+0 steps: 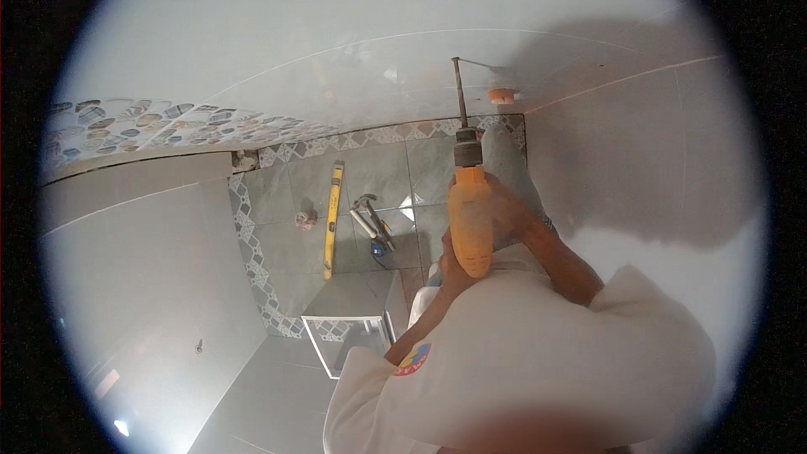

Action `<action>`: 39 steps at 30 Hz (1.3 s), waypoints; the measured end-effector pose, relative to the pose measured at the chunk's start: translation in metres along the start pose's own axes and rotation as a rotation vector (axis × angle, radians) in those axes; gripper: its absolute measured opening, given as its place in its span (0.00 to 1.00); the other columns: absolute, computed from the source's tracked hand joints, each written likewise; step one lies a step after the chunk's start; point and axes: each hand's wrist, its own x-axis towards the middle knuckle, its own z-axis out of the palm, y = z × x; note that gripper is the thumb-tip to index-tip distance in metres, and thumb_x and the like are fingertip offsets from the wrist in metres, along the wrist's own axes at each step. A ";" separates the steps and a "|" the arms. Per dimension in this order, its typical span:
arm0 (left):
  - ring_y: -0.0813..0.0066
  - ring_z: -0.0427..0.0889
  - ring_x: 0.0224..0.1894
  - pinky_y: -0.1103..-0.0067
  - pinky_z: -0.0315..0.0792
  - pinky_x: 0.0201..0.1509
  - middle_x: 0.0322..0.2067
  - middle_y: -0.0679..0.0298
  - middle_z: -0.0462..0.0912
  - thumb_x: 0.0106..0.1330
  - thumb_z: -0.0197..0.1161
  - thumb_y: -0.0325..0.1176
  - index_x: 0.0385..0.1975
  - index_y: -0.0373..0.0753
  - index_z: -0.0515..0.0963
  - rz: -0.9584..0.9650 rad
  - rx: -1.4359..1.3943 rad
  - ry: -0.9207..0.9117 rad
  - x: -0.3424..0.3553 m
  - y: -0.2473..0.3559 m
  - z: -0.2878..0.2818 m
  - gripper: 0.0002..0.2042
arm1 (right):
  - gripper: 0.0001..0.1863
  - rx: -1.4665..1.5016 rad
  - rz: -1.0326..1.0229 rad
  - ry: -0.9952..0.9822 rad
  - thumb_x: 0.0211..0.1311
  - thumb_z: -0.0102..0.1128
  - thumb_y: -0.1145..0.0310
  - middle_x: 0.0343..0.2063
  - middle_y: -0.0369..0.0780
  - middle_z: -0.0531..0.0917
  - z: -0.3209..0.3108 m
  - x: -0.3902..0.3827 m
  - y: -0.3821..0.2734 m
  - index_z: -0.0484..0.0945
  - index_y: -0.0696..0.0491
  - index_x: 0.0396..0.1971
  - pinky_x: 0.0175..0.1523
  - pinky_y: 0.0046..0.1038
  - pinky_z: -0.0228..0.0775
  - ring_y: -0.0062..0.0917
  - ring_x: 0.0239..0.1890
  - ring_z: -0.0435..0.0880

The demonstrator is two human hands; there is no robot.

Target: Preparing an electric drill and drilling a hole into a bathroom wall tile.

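An orange power drill (471, 223) is in front of me, its dark chuck (467, 149) and long bit (461, 97) pointing at the light wall. The bit's tip is at or very near the wall surface; I cannot tell whether it touches. Along the drill's right side, my right hand (506, 212) is closed on it. My left hand (452, 265) grips lower down by the rear, its fingers mostly hidden beneath the body. To the right of the bit, a round orange fitting (501, 97) sits in the wall.
A yellow spirit level (334, 219) lies on the grey tiled floor (378, 168). Beside it are a hammer (370, 217) and a small blue tool (379, 248). A white-framed box (349, 318) stands closer to me. Light walls rise left and right.
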 end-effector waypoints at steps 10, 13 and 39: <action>0.62 0.77 0.49 0.65 0.75 0.50 0.50 0.58 0.76 0.71 0.43 0.56 0.58 0.42 0.66 -0.191 -0.395 0.005 -0.001 -0.005 0.002 0.26 | 0.29 -0.029 -0.021 -0.001 0.39 0.71 0.66 0.36 0.36 0.78 -0.001 0.000 0.002 0.71 0.54 0.46 0.47 0.28 0.72 0.24 0.39 0.78; 0.63 0.77 0.49 0.67 0.75 0.50 0.50 0.59 0.75 0.72 0.42 0.56 0.57 0.42 0.66 -0.242 -0.463 0.039 -0.004 -0.004 0.001 0.26 | 0.30 0.006 0.022 0.017 0.38 0.71 0.67 0.37 0.36 0.78 0.001 -0.001 0.002 0.71 0.54 0.46 0.47 0.29 0.73 0.24 0.39 0.78; 0.67 0.83 0.45 0.71 0.77 0.45 0.46 0.58 0.78 0.50 0.74 0.33 0.61 0.37 0.54 -0.017 -0.075 -0.025 0.009 0.038 0.001 0.41 | 0.29 0.067 0.045 -0.012 0.41 0.70 0.69 0.38 0.36 0.78 -0.003 0.001 0.002 0.71 0.53 0.48 0.50 0.30 0.71 0.25 0.42 0.78</action>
